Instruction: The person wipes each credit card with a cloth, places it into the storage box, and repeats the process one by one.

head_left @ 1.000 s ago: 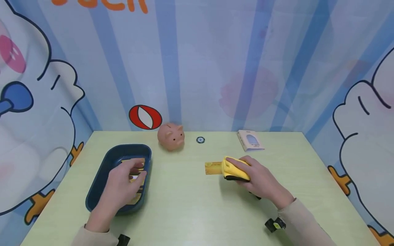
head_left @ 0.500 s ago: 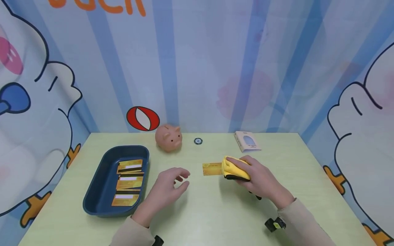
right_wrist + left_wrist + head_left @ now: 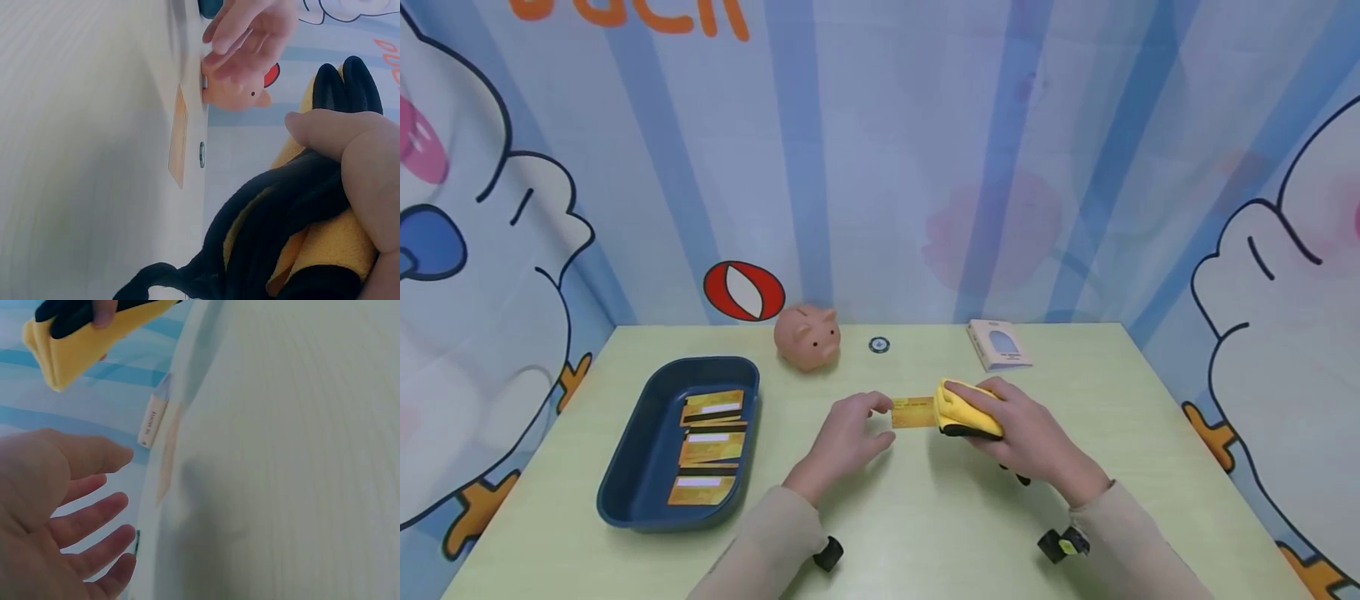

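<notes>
A gold bank card (image 3: pixel 912 412) lies flat on the table, its right end overlapped by a soft yellow and black cloth item (image 3: pixel 964 410) in the head view. My right hand (image 3: pixel 1026 429) grips that item; the right wrist view shows the folded cloth item (image 3: pixel 281 212) with black edging and a black strap, held above the table. At the card's left end is my left hand (image 3: pixel 847 435), thumb and fingers apart. From the left wrist, the hand (image 3: pixel 69 512) holds nothing and hovers short of the card (image 3: pixel 169 456).
A dark blue tray (image 3: pixel 617 492) with several gold cards (image 3: pixel 703 490) stands on the left of the table. Along the back are a pink piggy bank (image 3: pixel 805 337), a small round chip (image 3: pixel 879 345) and a small pale box (image 3: pixel 1000 345). A printed curtain hangs behind.
Out of the tray my left hand has come, moving right across the table to the card's left end, leaving the tray's cards in view. My right hand keeps its grip on the cloth item.
</notes>
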A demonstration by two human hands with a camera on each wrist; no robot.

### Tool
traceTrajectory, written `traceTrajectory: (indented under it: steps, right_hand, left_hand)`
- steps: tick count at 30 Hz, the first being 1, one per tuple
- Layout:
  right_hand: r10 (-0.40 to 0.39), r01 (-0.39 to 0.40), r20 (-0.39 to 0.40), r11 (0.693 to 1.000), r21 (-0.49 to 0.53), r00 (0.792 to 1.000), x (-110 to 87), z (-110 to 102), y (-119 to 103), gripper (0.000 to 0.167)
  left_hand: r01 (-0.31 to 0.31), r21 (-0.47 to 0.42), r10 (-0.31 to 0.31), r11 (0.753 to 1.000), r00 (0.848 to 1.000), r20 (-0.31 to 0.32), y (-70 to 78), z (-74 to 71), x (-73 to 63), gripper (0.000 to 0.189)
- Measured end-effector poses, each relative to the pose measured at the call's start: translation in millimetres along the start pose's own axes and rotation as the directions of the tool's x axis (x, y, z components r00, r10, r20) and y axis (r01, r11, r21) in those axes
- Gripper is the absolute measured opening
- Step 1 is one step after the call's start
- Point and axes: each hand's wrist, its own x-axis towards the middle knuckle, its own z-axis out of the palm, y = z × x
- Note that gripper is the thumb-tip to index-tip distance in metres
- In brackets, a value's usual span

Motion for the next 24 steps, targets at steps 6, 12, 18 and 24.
traceTrajectory:
  steps: [6,12,18,24]
  right_hand:
    - [-0.009,0.009,-0.002,1.000,-0.005,1.000,3.5,0,-2,0.084]
    - [-0.014,0.014,-0.002,1.000,-0.012,1.000,7.4,1,-2,0.083]
    - [-0.020,0.020,0.001,1.000,-0.004,1.000,7.6,4,-3,0.084]
    - [0.000,0.000,0.018,1.000,-0.005,1.000,6.1,6,-4,0.083]
  left_hand:
    - [0.055,0.045,-0.054,0.998,0.998,-0.020,-8.3,12.8,17.7,0.055]
    - [0.116,0.097,-0.111,0.989,0.992,-0.053,-10.6,22.3,29.3,0.060]
    - [0.122,0.112,-0.119,0.986,0.992,-0.038,-3.0,26.0,35.4,0.062]
    - [0.120,0.175,-0.117,0.977,0.993,-0.023,-0.3,29.8,35.8,0.059]
